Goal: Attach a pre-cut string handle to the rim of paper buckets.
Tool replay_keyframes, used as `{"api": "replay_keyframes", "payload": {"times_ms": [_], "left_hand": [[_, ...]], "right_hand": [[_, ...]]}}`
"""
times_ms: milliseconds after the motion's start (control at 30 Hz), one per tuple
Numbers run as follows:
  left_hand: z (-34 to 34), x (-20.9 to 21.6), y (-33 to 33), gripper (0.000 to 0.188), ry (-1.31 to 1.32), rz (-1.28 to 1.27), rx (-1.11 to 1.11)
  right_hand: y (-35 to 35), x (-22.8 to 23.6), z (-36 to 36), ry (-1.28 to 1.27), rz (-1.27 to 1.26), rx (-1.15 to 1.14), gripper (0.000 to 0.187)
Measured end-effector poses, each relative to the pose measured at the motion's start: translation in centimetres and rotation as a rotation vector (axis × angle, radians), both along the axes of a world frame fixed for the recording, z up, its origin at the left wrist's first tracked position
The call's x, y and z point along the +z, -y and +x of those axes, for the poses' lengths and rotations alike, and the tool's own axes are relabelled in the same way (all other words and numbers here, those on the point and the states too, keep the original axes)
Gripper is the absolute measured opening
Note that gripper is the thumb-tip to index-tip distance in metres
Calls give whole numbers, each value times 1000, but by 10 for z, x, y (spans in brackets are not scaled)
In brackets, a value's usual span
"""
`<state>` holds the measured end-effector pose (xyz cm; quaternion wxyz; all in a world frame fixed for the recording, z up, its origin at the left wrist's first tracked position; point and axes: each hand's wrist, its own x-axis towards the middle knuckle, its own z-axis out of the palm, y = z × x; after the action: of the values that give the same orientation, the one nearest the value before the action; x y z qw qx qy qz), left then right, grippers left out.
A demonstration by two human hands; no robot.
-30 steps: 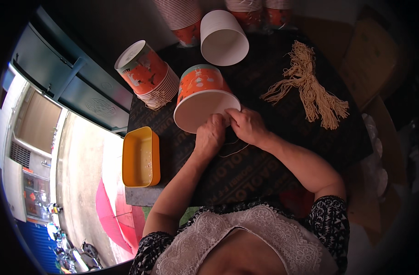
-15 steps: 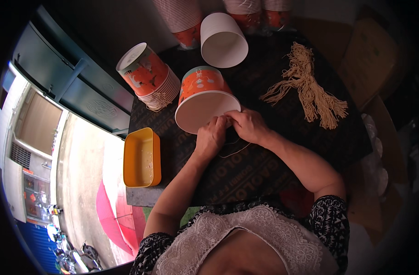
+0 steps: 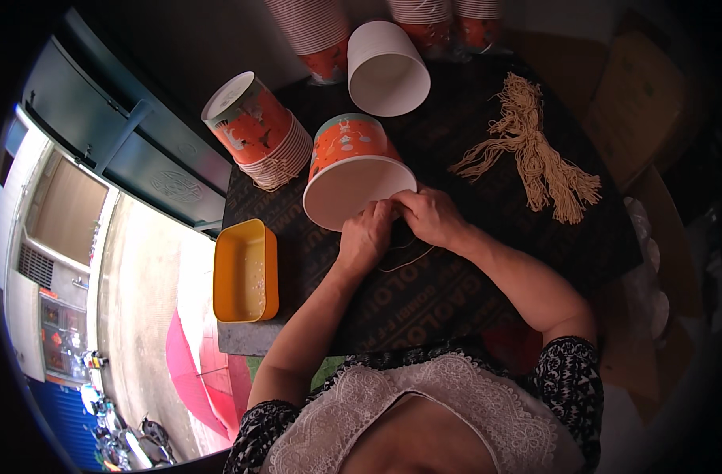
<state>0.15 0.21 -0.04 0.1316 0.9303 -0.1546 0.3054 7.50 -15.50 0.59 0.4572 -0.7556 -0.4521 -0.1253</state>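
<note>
An orange and grey-green printed paper bucket (image 3: 353,145) lies tipped on the table, its white mouth facing me. At the near right of its rim, my left hand (image 3: 366,238) and my right hand (image 3: 430,218) meet with closed, pinching fingers. My left fingers press on the rim. Close beside them, the right fingertips seem to pinch a thin beige cord (image 3: 411,261), whose loose part curves over the table below the hands. The exact pinch point is hidden by the fingers.
A stack of printed buckets (image 3: 254,130) with cords stands left. Behind is a plain white bucket (image 3: 388,69) on its side, before wrapped bucket stacks (image 3: 324,55). A bundle of beige cords (image 3: 535,150) lies right. A yellow container (image 3: 246,272) sits at the table's left edge.
Hardly anything differs. Both hands stay at the bucket's rim, and the whole view has shifted very slightly.
</note>
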Motion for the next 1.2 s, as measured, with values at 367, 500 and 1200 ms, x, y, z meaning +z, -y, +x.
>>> {"api": "replay_keyframes", "payload": {"times_ms": [367,500,1200], "left_hand": [[0,7,5,15,-8,-77,-12],[-5,7,1,6,-108,-484,2],[-5,5,-3,12,-177,-433,60]], "right_hand": [[-1,-5,1,0,-4,-41,10],[-2,1,-5,18,-74,-87,6],[-7,-6,-6,-75,-29,-162,13]]}}
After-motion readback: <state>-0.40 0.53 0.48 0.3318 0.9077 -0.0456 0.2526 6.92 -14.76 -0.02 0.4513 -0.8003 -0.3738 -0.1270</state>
